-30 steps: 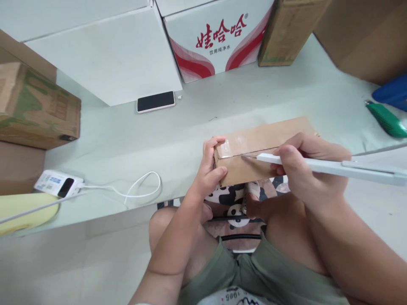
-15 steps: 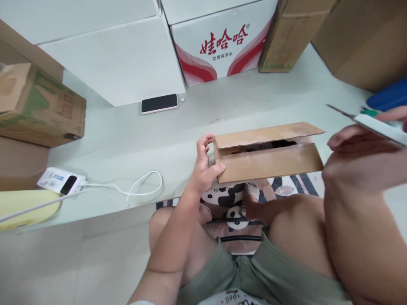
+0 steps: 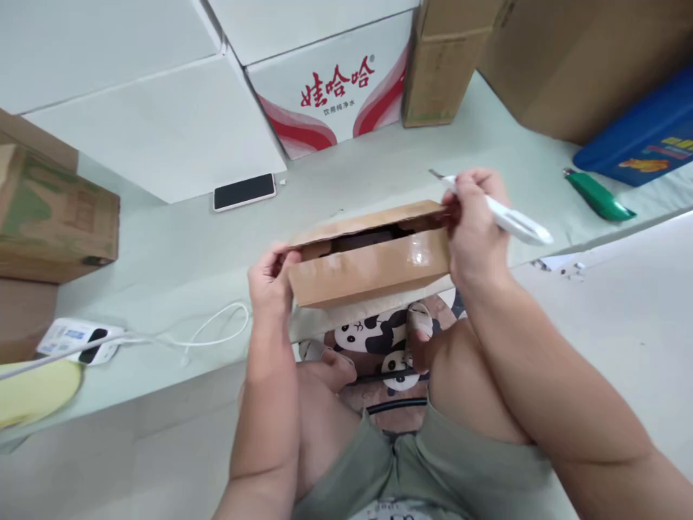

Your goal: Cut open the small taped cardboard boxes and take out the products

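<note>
A small brown cardboard box (image 3: 368,271) rests at the front edge of a pale green mat, its top flaps parted with something dark inside. My left hand (image 3: 271,278) grips the box's left end, fingers curled over the flap edge. My right hand (image 3: 473,224) is closed around a white utility knife (image 3: 506,215) with its blade pointing up and left, while its fingers also press on the box's right end.
A phone (image 3: 245,192) lies face up behind the box. White boxes, a red-and-white carton (image 3: 330,94) and brown cartons line the back. A green cutter (image 3: 598,196) and blue box (image 3: 644,137) lie right. A power strip (image 3: 76,338) with white cable sits left.
The knife cut along the taped seam, then lifted away to the right. The flaps have parted. Both hands now hold the box's ends, and the view has shifted right.
</note>
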Motion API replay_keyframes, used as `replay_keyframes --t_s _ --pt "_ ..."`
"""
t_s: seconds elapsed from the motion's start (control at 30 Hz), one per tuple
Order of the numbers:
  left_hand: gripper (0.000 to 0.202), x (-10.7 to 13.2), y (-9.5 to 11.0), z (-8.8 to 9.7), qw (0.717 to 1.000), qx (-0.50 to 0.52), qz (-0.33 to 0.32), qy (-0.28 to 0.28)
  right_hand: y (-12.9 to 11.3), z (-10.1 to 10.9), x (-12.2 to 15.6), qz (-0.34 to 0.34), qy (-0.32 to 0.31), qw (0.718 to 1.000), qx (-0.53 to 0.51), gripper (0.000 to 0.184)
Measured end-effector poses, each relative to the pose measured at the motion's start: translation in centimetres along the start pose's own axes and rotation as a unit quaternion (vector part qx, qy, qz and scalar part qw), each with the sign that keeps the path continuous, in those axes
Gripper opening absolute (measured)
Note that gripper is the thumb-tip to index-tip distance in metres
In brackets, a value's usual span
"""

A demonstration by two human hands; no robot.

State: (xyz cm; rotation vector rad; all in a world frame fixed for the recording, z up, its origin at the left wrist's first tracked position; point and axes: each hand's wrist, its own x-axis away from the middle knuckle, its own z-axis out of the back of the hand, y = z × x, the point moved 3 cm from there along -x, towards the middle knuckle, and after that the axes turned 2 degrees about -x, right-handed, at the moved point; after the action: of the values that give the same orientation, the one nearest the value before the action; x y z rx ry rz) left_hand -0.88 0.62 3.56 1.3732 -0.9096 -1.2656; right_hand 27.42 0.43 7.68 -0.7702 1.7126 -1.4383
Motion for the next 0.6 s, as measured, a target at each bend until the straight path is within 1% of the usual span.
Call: replay_keyframes --t_s 0.1,0.17,0.23,0.27,0.3,0.33,0.4,0.47,0.53,0.6 --pt "0.026 -0.5 0.4 1.7 0.997 -0.046 -0.068 0.013 1.1 -1.9 -0.3 0.013 -0.070 0.997 0.021 0.017" --pt "0.025 -0.5 0.6 2.4 0.992 -0.076 -0.102 0.008 1.8 -2.1 -0.8 0.036 -0.101 0.994 0.037 0.019" --pt "0.040 -0.3 0.5 2.7 0.990 -0.090 -0.105 -0.020 2.5 -1.3 -1.8 0.070 -0.094 0.990 0.079 0.022" --pt "0.051 -0.2 0.4 2.6 0.990 -0.093 -0.100 -0.043 3.0 -0.6 -2.4 0.084 -0.083 0.986 0.116 0.023" --pt "0.061 -0.1 0.3 2.5 0.989 -0.095 -0.094 -0.067 3.5 0.2 -3.0 0.083 -0.083 0.978 0.172 0.026" --pt "0.068 0.0 0.3 2.3 0.987 -0.099 -0.086 -0.092 4.2 0.9 -3.5 0.067 -0.095 0.964 0.237 0.030" --pt "0.074 0.1 0.4 1.9 0.982 -0.120 -0.074 -0.129 5.8 2.0 -4.3 0.009 -0.147 0.922 0.358 0.042" --pt "0.076 0.0 0.5 1.6 0.974 -0.149 -0.078 -0.149 7.4 2.8 -4.5 -0.037 -0.205 0.882 0.424 0.052" --pt "0.078 0.0 0.8 1.4 0.968 -0.166 -0.103 -0.159 8.6 3.3 -4.5 -0.034 -0.244 0.862 0.444 0.054" --pt "0.078 0.1 1.0 1.5 0.963 -0.171 -0.132 -0.161 9.0 3.6 -4.5 0.001 -0.256 0.850 0.460 0.053"
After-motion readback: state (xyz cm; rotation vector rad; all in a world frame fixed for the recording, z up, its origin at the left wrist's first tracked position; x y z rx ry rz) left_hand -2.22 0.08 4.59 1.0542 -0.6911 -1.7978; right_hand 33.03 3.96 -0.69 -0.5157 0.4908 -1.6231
